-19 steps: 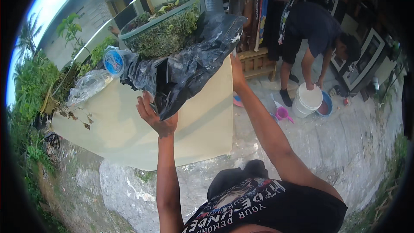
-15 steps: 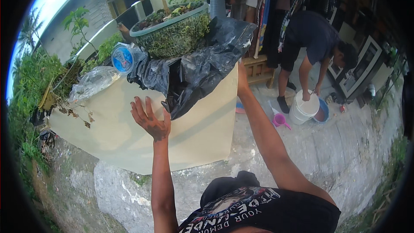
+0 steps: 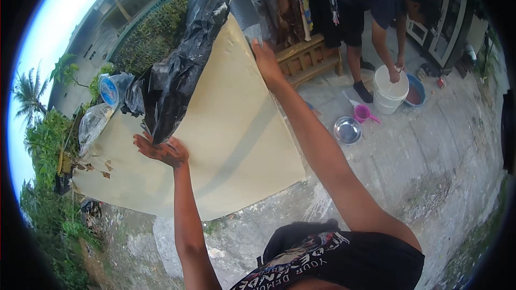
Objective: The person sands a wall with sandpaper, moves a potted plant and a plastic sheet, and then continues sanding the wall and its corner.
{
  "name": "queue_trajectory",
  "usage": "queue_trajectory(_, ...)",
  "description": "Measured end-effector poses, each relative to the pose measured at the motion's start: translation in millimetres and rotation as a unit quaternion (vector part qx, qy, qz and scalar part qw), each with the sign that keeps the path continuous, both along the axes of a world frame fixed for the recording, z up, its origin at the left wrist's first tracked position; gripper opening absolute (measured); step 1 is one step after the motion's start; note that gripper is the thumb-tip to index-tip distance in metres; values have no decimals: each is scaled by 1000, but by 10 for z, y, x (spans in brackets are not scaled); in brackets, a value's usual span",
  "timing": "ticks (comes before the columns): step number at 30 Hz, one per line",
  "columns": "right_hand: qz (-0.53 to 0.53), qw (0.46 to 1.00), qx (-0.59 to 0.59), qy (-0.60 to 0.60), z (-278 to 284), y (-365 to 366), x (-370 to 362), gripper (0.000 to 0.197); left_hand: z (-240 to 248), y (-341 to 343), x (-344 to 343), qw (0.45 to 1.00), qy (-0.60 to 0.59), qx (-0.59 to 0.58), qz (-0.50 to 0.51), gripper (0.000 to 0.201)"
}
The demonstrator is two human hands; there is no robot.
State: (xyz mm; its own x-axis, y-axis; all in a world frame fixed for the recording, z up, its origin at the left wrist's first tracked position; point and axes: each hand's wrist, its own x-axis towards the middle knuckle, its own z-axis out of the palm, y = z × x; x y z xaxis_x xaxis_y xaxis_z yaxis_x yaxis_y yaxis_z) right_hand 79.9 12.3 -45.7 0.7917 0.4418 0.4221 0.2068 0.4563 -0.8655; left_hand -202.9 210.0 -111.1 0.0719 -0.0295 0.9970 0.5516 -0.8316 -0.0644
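Note:
In front of me a broad cream panel or wall face (image 3: 236, 129) slopes away; which of the two it is, I cannot tell. A crumpled black plastic sheet (image 3: 180, 59) drapes over its upper part beside a mossy plant pot (image 3: 145, 48). My left hand (image 3: 165, 150) is open at the sheet's lower tip, fingers stretched left and the plastic touching between them and the thumb. Higher up, at the panel's right edge, is my right hand (image 3: 267, 64); its fingers are partly hidden there. A scrap of clear plastic (image 3: 252, 33) shows at those fingertips.
A tub with a blue lid (image 3: 109, 91) and a clear bag (image 3: 95, 123) lie at the left. On the right a co-worker (image 3: 376, 0) bends over a white bucket (image 3: 388, 94), near a pink dipper (image 3: 362, 113), a metal bowl (image 3: 348, 130), a blue basin (image 3: 415, 91) and a wooden bench (image 3: 306, 62).
The view has turned, so the pot and plastic sit further left and tilt more steeply. My left hand has turned, its fingers now under the sheet's tip. A metal bowl has come into sight.

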Motion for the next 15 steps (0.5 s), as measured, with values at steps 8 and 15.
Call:
queue_trajectory(8, -252, 954, 155, 50, -381, -194, -430, 49, -167, 62, -129, 1000, 9, 7, 25, 70)
queue_trajectory(15, -414, 836, 18, -360, -978, 209, -1407, 70, -205, 188, -315, 999, 30, -17, -16, 69)
